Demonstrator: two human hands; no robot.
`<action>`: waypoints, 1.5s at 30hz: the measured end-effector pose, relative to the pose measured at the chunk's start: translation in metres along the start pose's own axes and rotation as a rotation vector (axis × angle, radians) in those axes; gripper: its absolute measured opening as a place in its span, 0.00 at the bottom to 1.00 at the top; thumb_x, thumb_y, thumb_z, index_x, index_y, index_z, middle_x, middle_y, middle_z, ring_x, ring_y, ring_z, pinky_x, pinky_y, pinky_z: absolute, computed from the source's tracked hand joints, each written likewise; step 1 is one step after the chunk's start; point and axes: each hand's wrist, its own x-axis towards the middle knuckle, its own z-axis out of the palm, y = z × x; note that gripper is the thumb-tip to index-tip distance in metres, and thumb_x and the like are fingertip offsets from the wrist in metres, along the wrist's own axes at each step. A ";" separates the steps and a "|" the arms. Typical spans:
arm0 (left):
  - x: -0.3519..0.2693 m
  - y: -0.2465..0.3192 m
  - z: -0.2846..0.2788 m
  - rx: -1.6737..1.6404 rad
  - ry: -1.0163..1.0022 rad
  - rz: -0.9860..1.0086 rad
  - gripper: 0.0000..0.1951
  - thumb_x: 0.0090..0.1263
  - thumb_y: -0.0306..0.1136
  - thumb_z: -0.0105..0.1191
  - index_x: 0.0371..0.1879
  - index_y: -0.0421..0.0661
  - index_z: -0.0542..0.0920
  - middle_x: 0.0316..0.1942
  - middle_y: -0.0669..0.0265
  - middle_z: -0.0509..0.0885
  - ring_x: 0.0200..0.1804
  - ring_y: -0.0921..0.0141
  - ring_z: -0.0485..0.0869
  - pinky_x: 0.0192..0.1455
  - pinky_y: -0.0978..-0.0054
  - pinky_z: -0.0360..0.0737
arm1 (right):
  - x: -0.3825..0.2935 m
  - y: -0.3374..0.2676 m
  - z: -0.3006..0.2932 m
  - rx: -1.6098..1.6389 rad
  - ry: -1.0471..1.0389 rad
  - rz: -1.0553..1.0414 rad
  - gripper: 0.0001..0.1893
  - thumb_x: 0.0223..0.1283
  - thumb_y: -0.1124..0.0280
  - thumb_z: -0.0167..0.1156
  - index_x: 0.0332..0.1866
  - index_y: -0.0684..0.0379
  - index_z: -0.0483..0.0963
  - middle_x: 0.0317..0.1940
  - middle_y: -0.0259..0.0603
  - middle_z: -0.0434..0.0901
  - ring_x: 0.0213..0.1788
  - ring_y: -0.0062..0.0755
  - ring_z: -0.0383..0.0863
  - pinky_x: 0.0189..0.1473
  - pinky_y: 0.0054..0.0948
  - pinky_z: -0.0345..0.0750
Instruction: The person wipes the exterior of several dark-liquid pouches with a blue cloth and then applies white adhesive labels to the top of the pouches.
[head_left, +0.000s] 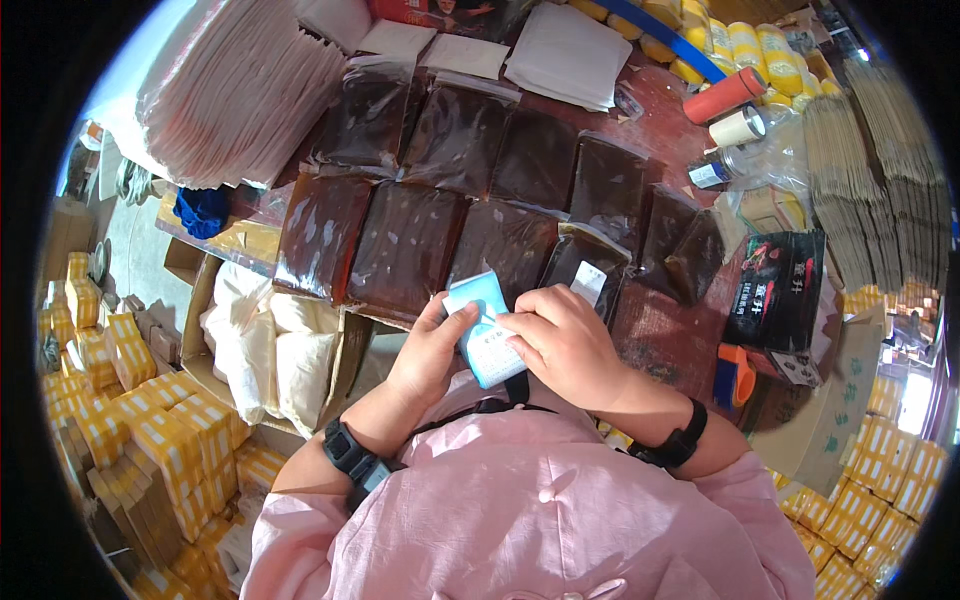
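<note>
My left hand grips the left side of a stack of light blue printed labels or packets, its thumb lying on top. The fingers of my right hand pinch the right side of that same stack. Beyond my hands, rows of dark red-brown blocks in clear plastic bags lie on a red table. One bag close to my right hand bears a white label with writing.
Stacked white sheets or bags stand at back left. An open carton of white bags is at left. On the right are a red bottle, a black printed box, an orange-and-blue tape dispenser and flattened cartons.
</note>
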 end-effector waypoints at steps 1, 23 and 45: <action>0.001 0.000 -0.001 0.000 -0.002 -0.001 0.17 0.68 0.34 0.52 0.53 0.45 0.69 0.42 0.65 0.77 0.45 0.71 0.78 0.44 0.72 0.79 | 0.000 0.000 0.001 -0.035 0.021 -0.012 0.15 0.43 0.75 0.63 0.41 0.59 0.77 0.36 0.37 0.73 0.39 0.37 0.73 0.40 0.35 0.71; 0.002 0.002 0.000 0.057 0.058 0.009 0.17 0.69 0.36 0.49 0.55 0.47 0.69 0.45 0.65 0.77 0.47 0.71 0.78 0.44 0.71 0.79 | 0.005 -0.002 0.002 -0.007 0.012 0.052 0.11 0.44 0.74 0.64 0.35 0.59 0.75 0.34 0.38 0.74 0.39 0.39 0.73 0.41 0.36 0.72; -0.009 0.021 -0.090 -0.329 0.048 -0.033 0.25 0.67 0.49 0.44 0.58 0.46 0.68 0.54 0.58 0.75 0.54 0.58 0.76 0.55 0.57 0.73 | 0.013 0.036 -0.039 0.408 0.316 0.456 0.04 0.53 0.79 0.59 0.33 0.63 0.72 0.28 0.36 0.76 0.33 0.23 0.75 0.39 0.24 0.72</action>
